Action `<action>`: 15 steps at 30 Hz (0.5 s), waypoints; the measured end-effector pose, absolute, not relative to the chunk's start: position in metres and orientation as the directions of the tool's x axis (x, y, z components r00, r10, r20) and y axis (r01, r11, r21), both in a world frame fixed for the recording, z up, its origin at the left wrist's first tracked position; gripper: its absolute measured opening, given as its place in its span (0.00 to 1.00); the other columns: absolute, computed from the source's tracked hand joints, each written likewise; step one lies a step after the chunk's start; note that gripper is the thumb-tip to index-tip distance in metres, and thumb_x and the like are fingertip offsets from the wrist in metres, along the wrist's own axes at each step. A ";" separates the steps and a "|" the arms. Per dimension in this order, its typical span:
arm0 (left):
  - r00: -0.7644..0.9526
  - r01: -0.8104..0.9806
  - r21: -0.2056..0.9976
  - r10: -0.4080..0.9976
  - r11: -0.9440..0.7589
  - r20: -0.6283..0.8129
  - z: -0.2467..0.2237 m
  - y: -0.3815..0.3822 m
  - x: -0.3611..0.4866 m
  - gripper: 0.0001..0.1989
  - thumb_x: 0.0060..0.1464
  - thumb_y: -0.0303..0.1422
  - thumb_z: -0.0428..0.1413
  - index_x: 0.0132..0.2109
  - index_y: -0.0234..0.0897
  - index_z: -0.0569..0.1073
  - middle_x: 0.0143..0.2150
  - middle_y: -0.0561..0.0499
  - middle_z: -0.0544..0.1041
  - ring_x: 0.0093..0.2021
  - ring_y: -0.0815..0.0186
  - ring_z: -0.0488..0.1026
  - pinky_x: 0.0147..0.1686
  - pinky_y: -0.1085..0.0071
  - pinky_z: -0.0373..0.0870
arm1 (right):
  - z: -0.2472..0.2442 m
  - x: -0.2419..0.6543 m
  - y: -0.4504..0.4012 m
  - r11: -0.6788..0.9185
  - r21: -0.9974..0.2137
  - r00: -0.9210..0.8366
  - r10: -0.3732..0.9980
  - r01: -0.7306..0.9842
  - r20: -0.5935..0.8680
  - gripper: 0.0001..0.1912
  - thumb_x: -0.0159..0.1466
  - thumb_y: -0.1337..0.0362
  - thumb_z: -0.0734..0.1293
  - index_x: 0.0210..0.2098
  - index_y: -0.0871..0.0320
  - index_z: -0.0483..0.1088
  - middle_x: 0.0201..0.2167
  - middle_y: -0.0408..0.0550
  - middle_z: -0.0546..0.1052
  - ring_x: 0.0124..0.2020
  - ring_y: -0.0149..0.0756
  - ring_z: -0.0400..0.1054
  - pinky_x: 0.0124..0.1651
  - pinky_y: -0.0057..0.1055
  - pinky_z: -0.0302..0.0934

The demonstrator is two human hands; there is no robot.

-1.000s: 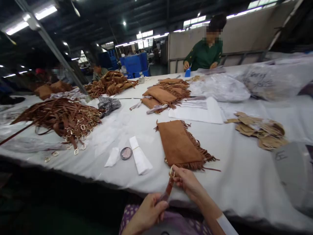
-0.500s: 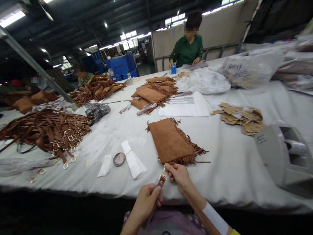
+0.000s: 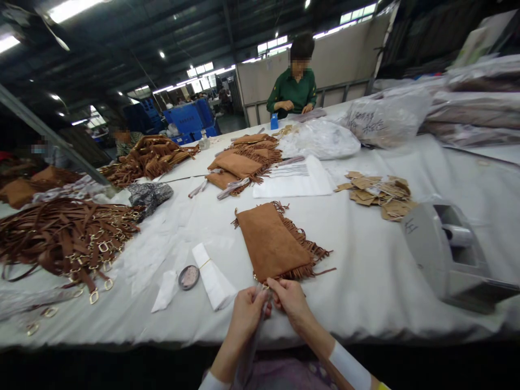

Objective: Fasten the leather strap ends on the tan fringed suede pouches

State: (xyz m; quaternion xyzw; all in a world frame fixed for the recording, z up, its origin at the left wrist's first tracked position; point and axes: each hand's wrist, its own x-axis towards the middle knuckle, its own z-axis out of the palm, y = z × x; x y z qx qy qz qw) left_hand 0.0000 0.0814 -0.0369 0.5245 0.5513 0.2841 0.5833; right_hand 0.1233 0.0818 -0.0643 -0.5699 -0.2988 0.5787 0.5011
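Clock centred on the two hands, 12 pointing away from the wearer. Left hand (image 3: 246,310): fingers closed around a wrapped strap (image 3: 248,346), whose length ran down toward the lap at 6–7 o'clock. Right hand (image 3: 290,300): thumb and forefinger pinched together on the gold clasp (image 3: 265,287) at the strap's upper end; clasp partly hidden by fingers. Hands were nearly touching each other. Brown fringed pouch (image 3: 272,241) lay flat at 12, its near-left corner just beside the fingertips, fringe along its right side. Whether clasp and pouch were joined could not be told.

Surroundings: white paper bundle (image 3: 211,279) near 10; round dish (image 3: 189,277) just beyond it, between 9 and 10; heap of straps (image 3: 65,244) well apart, same bearing; cardboard tags (image 3: 377,195) between 1 and 2; grey tape dispenser (image 3: 447,260) near 3. Co-worker in green (image 3: 292,89) worked across the table (image 3: 357,276), just past 12.
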 end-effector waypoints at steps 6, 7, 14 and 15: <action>0.200 0.196 0.932 0.918 0.305 -0.342 -0.039 0.079 0.000 0.15 0.51 0.44 0.54 0.33 0.35 0.67 0.22 0.53 0.73 0.21 0.69 0.68 0.24 0.74 0.64 | -0.065 0.125 0.094 -0.355 -0.832 0.136 0.884 -0.427 -0.447 0.24 0.48 0.44 0.70 0.18 0.56 0.59 0.07 0.33 0.56 0.09 0.21 0.44 0.14 0.24 0.38; 0.179 0.206 0.940 0.934 0.271 -0.308 -0.039 0.078 0.001 0.14 0.51 0.44 0.54 0.34 0.36 0.66 0.24 0.53 0.74 0.22 0.68 0.70 0.25 0.74 0.65 | -0.065 0.125 0.096 -0.360 -0.827 0.130 0.882 -0.432 -0.452 0.24 0.47 0.44 0.70 0.18 0.56 0.58 0.06 0.33 0.56 0.09 0.21 0.44 0.13 0.24 0.37; 0.035 0.492 0.871 0.999 0.008 -0.030 -0.037 0.073 0.005 0.08 0.53 0.37 0.53 0.38 0.38 0.68 0.27 0.53 0.75 0.28 0.65 0.72 0.31 0.72 0.64 | -0.065 0.125 0.093 -0.389 -0.835 0.122 0.877 -0.390 -0.466 0.20 0.48 0.52 0.71 0.14 0.58 0.61 0.06 0.37 0.58 0.09 0.22 0.47 0.13 0.25 0.38; 0.040 0.510 0.860 0.999 -0.007 -0.016 -0.035 0.074 0.005 0.08 0.53 0.36 0.53 0.40 0.38 0.69 0.28 0.53 0.75 0.29 0.65 0.72 0.31 0.72 0.64 | -0.065 0.124 0.092 -0.390 -0.839 0.127 0.876 -0.379 -0.465 0.20 0.48 0.53 0.71 0.13 0.58 0.62 0.06 0.38 0.59 0.09 0.23 0.47 0.14 0.25 0.39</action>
